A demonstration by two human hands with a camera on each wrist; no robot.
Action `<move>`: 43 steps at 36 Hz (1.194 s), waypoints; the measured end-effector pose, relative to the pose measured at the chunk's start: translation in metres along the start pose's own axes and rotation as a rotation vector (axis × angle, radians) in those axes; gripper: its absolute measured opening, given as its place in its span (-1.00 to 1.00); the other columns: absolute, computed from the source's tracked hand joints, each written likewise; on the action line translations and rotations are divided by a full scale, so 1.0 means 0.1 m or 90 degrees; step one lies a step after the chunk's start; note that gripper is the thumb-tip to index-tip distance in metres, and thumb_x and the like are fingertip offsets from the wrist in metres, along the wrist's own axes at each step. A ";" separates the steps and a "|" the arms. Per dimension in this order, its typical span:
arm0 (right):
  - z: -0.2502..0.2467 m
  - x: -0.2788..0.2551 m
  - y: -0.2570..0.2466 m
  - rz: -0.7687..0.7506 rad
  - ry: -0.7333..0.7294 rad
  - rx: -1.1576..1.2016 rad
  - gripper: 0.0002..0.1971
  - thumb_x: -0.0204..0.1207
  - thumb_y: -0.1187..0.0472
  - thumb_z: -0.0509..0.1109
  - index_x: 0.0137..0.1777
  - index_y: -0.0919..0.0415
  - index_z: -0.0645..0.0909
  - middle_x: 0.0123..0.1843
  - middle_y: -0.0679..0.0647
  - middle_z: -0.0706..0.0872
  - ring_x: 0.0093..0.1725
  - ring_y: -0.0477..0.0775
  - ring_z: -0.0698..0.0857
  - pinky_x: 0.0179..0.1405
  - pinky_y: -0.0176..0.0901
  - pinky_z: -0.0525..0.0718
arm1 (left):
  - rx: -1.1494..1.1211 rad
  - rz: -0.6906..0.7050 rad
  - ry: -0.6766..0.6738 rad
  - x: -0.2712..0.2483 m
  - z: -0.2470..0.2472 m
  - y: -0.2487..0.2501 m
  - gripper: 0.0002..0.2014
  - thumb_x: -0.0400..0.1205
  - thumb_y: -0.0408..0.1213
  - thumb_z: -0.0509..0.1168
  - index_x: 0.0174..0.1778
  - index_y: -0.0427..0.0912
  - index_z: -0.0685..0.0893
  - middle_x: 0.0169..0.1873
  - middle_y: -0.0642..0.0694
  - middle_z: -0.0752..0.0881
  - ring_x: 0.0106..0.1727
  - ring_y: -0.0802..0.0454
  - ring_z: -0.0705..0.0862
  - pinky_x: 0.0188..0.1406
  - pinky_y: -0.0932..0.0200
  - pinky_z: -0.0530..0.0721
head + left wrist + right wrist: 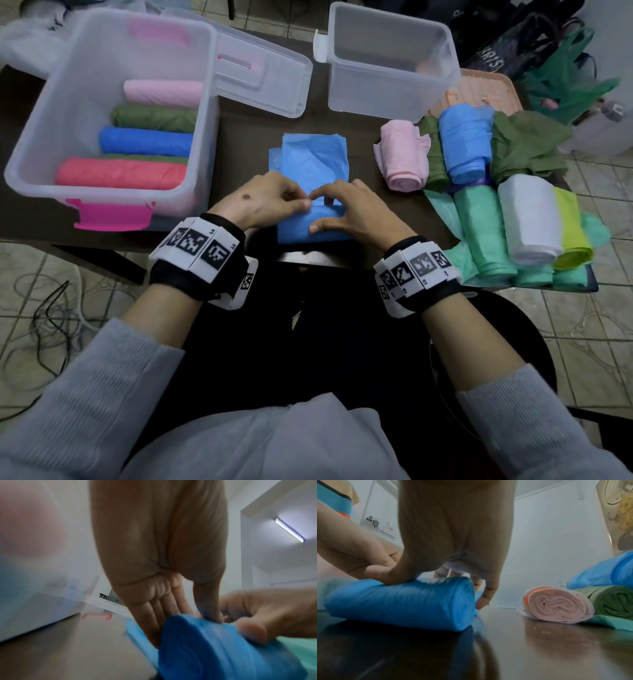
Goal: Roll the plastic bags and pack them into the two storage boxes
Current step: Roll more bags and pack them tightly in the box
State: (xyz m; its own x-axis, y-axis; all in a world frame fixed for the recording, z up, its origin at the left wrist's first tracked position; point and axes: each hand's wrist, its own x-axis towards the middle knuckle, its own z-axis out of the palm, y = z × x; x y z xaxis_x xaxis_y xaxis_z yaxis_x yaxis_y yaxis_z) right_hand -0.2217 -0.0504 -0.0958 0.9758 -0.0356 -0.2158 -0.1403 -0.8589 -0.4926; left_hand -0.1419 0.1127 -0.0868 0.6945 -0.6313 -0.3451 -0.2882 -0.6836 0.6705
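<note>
A light blue plastic bag [310, 224] lies on the dark table [246, 137], its near end rolled into a tube and its flat far part [311, 161] stretching away. My left hand [274, 200] and right hand [342, 205] both grip the tube, fingers curled over its far side. In the left wrist view the left hand [171, 601] pinches the blue roll [214, 649] with its thumb on top. The right hand [453, 574] presses its thumb on the roll [411, 601]. The left storage box [37, 144] holds pink, green, blue and red rolls. The right storage box [390, 92] looks empty.
A clear lid [263, 75] lies behind the left box. At the right lie a pink roll [404, 157], a blue roll [462, 144], mint [483, 229], white [527, 216] and yellow-green [568, 229] rolls, plus loose olive bags [527, 144]. Cables [51, 308] trail over the floor at left.
</note>
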 end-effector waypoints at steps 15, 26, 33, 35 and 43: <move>0.08 -0.14 -0.20 0.019 0.073 -0.183 -0.48 0.55 -0.12 0.31 0.38 0.21 0.47 0.26 0.18 0.52 0.28 0.21 0.44 0.24 0.06 0.47 | 0.060 -0.021 0.001 0.14 0.01 0.00 -0.76 0.63 -0.09 0.27 0.13 -0.03 0.75 0.12 -0.06 0.73 0.09 0.06 0.61 0.16 0.18 0.52; 0.27 -0.19 -0.15 -0.018 0.041 -0.312 -0.52 0.61 0.27 0.20 0.52 0.36 0.27 0.40 0.28 0.43 0.37 0.31 0.41 0.50 0.04 0.19 | 0.069 -0.010 0.078 0.20 0.01 0.03 -0.76 0.62 -0.12 0.32 0.13 -0.10 0.75 0.07 -0.11 0.73 0.07 0.04 0.61 0.07 0.25 0.48; 0.08 -0.03 -0.17 0.005 -0.046 -0.275 -0.52 0.59 0.17 0.29 0.46 0.29 0.31 0.38 0.25 0.44 0.35 0.25 0.43 0.34 -0.01 0.33 | 0.092 0.057 0.112 0.15 0.03 0.17 -0.84 0.58 -0.17 0.37 -0.03 -0.11 0.79 -0.06 -0.05 0.77 0.00 0.06 0.65 0.09 0.17 0.59; 0.01 0.03 -0.16 0.024 -0.082 -0.233 -0.50 0.59 0.17 0.30 0.48 0.27 0.31 0.40 0.25 0.43 0.39 0.24 0.40 0.37 0.00 0.35 | 0.103 0.053 0.082 0.14 0.02 0.17 -0.78 0.55 -0.12 0.40 0.06 -0.10 0.78 0.01 -0.06 0.76 -0.03 0.11 0.60 0.08 0.22 0.55; -0.26 0.18 -0.11 0.100 -0.172 -0.062 -0.41 0.55 0.08 0.39 0.50 0.12 0.23 0.43 0.19 0.48 0.36 0.19 0.50 0.38 -0.01 0.41 | 0.050 0.044 0.043 0.15 -0.02 0.11 -0.66 0.54 -0.16 0.42 0.25 -0.06 0.64 0.19 -0.08 0.70 0.18 0.06 0.64 0.19 0.25 0.50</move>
State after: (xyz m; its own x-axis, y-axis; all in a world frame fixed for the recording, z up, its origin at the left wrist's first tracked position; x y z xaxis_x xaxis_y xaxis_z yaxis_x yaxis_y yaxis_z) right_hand -0.1980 -0.0547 -0.0725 0.8617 -0.0460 -0.5054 -0.2565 -0.8988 -0.3555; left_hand -0.1335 0.0965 -0.0837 0.7138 -0.6530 -0.2533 -0.3853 -0.6681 0.6365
